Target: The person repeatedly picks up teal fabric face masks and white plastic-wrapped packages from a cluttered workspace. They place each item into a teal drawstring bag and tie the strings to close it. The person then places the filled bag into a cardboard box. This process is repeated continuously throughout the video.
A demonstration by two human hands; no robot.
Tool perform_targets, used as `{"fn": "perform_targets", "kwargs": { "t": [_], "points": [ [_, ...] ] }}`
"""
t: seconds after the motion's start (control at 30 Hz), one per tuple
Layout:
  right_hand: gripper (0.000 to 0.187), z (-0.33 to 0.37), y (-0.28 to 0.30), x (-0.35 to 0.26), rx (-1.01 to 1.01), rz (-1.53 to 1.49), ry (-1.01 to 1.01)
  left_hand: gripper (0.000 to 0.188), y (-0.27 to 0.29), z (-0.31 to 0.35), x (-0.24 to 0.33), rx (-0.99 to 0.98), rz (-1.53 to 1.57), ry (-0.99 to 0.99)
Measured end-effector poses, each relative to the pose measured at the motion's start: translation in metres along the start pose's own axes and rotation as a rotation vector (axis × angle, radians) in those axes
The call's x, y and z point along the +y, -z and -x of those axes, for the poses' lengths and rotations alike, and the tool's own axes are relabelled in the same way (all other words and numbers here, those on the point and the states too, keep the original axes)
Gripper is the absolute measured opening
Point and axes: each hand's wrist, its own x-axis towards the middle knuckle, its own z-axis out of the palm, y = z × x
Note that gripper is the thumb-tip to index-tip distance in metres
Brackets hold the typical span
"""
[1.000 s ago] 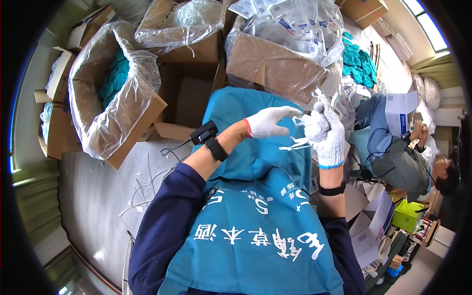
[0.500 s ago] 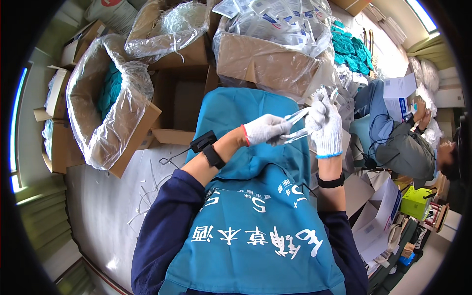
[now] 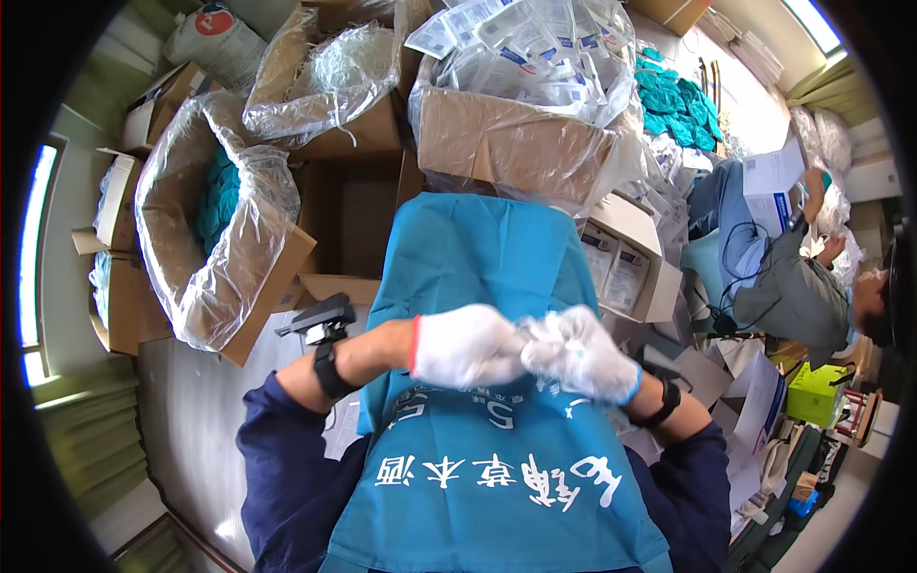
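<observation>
My left hand [image 3: 468, 346], in a white knitted glove with a red cuff, is closed and meets my right hand [image 3: 585, 355] above my lap. The right one wears a white glove with a blue cuff, and its fingers are curled inward, somewhat smeared by motion. Pinched where the fingertips meet is a pale bit of clear tubing [image 3: 546, 328]; the gloves hide most of it. Below both hands spreads the teal apron [image 3: 497, 430] with white printing, covering my lap.
Ahead stands a carton [image 3: 516, 134] heaped with clear labelled pouches. Left of it are a carton of tangled clear tubing [image 3: 349, 67], a brown carton [image 3: 353, 215] and a plastic-lined carton [image 3: 272, 277] holding teal cloth. A white box [image 3: 659, 272] of pouches sits right. Another person [image 3: 793, 277] works farther right.
Both hands have come down toward my lap and drawn together. The clear tubing, earlier stretched in loops between them, is now mostly hidden in the gloves. The white box at right has come into view.
</observation>
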Motion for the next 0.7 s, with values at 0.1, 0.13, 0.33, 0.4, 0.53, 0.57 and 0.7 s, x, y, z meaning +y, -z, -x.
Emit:
{"fn": "perform_targets", "kwargs": {
  "t": [0.1, 0.13, 0.33, 0.4, 0.53, 0.57, 0.7],
  "points": [
    [0.020, 0.017, -0.009, -0.013, -0.141, 0.084, -0.017, 0.026, 0.011, 0.021, 0.032, -0.064, 0.013, -0.068],
    [0.014, 0.018, -0.009, -0.006, -0.192, 0.284, 0.043, 0.026, 0.009, 0.030, 0.038, -0.026, -0.023, -0.069],
    [0.015, 0.027, -0.001, 0.001, -0.212, -0.054, 0.014, 0.027, 0.027, 0.055, 0.048, -0.045, -0.033, -0.021],
    [0.017, 0.028, 0.001, -0.008, -0.220, -0.098, -0.035, 0.026, 0.031, 0.061, 0.044, -0.070, -0.037, -0.007],
    [0.013, 0.037, 0.015, 0.016, -0.069, -0.131, 0.159, 0.024, 0.061, 0.088, 0.021, -0.120, -0.047, 0.016],
    [0.012, 0.035, 0.024, 0.009, 0.052, -0.386, 0.061, 0.025, 0.076, 0.112, 0.013, 0.138, 0.024, 0.044],
    [0.030, 0.031, 0.066, 0.002, 0.335, -1.004, -0.030, 0.037, 0.107, 0.130, -0.007, 0.868, 0.954, -0.065]
  ]
}}
